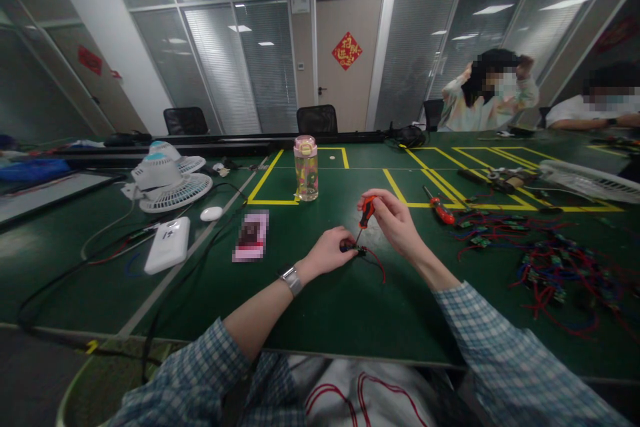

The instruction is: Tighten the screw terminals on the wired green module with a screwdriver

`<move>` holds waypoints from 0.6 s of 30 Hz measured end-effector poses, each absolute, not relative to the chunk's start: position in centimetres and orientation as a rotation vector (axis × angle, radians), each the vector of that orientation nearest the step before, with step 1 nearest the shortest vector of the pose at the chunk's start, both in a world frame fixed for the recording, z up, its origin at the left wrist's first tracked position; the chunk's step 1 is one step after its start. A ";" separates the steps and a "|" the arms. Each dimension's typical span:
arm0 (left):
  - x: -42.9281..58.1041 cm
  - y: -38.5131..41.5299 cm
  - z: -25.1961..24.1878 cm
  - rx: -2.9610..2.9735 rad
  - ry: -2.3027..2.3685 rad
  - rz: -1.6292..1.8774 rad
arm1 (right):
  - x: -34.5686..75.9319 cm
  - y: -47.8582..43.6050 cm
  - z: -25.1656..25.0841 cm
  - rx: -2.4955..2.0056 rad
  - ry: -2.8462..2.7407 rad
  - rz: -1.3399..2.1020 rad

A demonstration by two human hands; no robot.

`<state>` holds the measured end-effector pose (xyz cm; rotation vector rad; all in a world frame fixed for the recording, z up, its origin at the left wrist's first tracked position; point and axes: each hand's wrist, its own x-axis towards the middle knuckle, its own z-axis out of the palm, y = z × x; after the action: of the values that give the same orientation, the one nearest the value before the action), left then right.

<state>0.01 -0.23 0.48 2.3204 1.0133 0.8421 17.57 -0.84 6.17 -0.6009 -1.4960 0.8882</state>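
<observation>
My left hand (331, 250) is closed on a small dark circuit board (356, 250) with a red wire (377, 263), holding it down on the green table (350, 307). My right hand (395, 217) grips a small screwdriver with a red and black handle (367, 211), held upright with its tip on the board. A watch sits on my left wrist. Both forearms wear checked sleeves.
A second red screwdriver (440, 208) lies to the right, beside a heap of small boards with red and blue wires (540, 260). A pink-capped bottle (306, 168), white fans (167, 177), a white power bank (168, 244), a mouse (211, 213) and cables lie around. Two people sit far right.
</observation>
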 end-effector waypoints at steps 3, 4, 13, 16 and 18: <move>0.0 -0.4 0.6 2.430 1.012 0.814 | 17.6 -0.7 6.1 -0.591 -1.507 0.874; 0.0 -0.5 0.7 2.472 1.014 0.804 | 17.7 -0.7 6.0 -0.587 -1.508 0.871; -0.8 -0.4 2.6 3.148 1.010 0.529 | 17.5 -1.4 6.5 -0.571 -1.474 0.980; -0.4 -0.1 2.0 3.126 0.956 0.514 | 16.4 -2.4 6.6 -0.578 -1.521 0.994; 0.0 0.2 1.3 3.093 0.916 0.533 | 15.5 -3.4 6.9 -0.611 -1.610 0.925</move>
<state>-0.04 0.17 1.32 3.0928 0.9163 0.5327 15.47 -3.35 6.88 -0.6114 -1.6098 0.9247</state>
